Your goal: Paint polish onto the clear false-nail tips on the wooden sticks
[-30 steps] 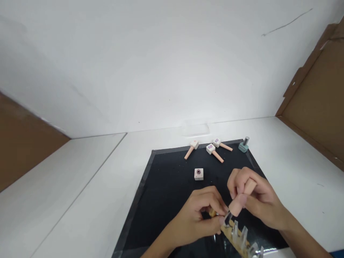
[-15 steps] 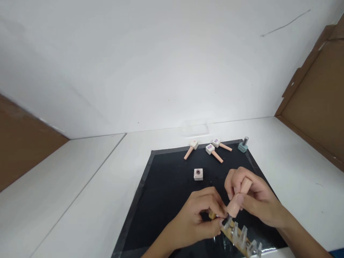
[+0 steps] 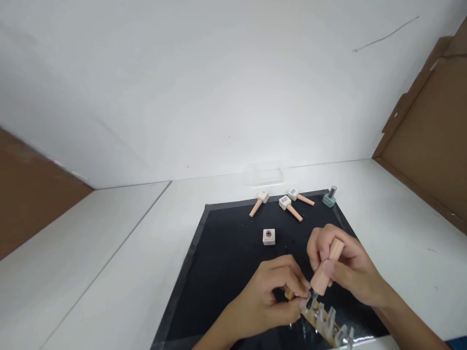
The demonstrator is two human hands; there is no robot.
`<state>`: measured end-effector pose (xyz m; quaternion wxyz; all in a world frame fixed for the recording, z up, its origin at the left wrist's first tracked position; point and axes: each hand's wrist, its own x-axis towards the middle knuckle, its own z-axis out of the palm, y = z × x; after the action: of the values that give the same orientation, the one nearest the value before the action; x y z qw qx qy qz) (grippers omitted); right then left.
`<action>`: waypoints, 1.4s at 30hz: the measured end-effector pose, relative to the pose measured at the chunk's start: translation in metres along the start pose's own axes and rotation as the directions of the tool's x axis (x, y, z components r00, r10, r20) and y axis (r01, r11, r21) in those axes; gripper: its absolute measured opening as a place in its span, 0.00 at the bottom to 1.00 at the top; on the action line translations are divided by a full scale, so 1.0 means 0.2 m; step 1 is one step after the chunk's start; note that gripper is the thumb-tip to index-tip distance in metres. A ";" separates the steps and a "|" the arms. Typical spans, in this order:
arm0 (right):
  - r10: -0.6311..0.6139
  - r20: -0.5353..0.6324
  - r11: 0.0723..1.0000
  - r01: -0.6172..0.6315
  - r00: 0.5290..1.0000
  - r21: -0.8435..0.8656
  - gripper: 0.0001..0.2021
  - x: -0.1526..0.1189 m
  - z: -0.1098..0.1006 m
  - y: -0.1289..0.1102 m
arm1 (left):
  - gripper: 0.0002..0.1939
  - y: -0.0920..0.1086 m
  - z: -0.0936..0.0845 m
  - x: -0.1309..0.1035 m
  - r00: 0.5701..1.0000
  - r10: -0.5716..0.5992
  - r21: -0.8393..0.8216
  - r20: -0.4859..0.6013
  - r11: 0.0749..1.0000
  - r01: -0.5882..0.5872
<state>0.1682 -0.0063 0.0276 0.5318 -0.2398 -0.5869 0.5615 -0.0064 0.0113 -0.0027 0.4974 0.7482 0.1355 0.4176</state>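
My right hand [image 3: 341, 260] pinches the peach cap of a nail polish brush [image 3: 321, 278], its dark bristles angled down to the left. Those bristles are at a clear false nail tip beside my left fingertips; whether they touch it I cannot tell. My left hand [image 3: 275, 294] is closed, thumb and fingers pinched at the near end of a wooden nail display stand [image 3: 310, 317]. Several clear nail tips [image 3: 330, 318] stand up along that stand. Beyond my hands, an uncapped white square polish bottle [image 3: 269, 237] stands upright on the black mat.
Three white polish bottles with peach caps, one of them a labelled bottle [image 3: 285, 202], lie on the black mat's [image 3: 219, 253] far side. A teal bottle [image 3: 329, 200] stands at its far right corner. Behind is a clear plastic tray [image 3: 268, 177]. Cardboard panels [image 3: 430, 131] flank the white table.
The brush in my right hand has shifted slightly to the right, its bristles still close to the nail tip. My left hand stays nearly in place on the stand.
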 end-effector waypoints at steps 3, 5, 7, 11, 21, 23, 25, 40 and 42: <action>0.028 0.030 0.999 -0.027 0.999 -0.021 0.11 0.00 0.01 -0.01 | 0.08 0.01 0.00 0.01 1.000 -0.016 0.008 0.006 1.000 0.016; 0.034 0.018 0.999 -0.033 0.999 -0.040 0.11 0.00 0.01 -0.01 | 0.07 0.00 0.01 0.01 1.000 -0.025 0.009 0.016 1.000 0.025; 0.028 -0.003 0.998 -0.028 1.000 -0.061 0.11 0.00 0.00 -0.01 | 0.05 0.00 0.01 0.00 0.999 -0.025 0.007 0.020 1.000 0.024; 0.022 -0.025 0.995 -0.025 0.999 -0.095 0.11 0.01 0.00 -0.01 | 0.04 0.00 0.01 -0.01 1.000 -0.010 0.009 0.008 1.000 0.010; 0.019 -0.091 0.999 -0.015 0.996 0.038 0.10 0.00 -0.03 0.03 | 0.05 0.01 0.00 -0.02 1.000 0.016 0.031 -0.006 0.999 -0.015; 0.039 -0.026 0.995 -0.037 0.999 0.092 0.09 0.00 -0.02 0.03 | 0.05 0.01 0.00 -0.01 1.000 0.005 0.029 0.005 1.000 -0.005; 0.068 0.032 0.993 -0.070 0.997 0.090 0.10 0.00 -0.01 0.01 | 0.06 0.01 0.01 -0.01 1.000 -0.007 0.027 0.009 1.000 0.006; -0.091 -0.052 0.996 0.090 0.995 -0.009 0.08 0.00 0.00 0.02 | 0.09 -0.01 -0.01 -0.02 0.997 -0.065 -0.111 -0.029 0.992 0.062; -0.124 -0.014 0.989 0.123 0.992 -0.081 0.08 0.00 0.01 0.00 | 0.13 -0.02 -0.01 -0.02 0.990 -0.140 -0.207 -0.017 0.969 0.134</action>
<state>0.1652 -0.0067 0.0275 0.5611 -0.2293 -0.6175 0.5013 -0.0088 0.0118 -0.0066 0.5973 0.6750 0.1510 0.4059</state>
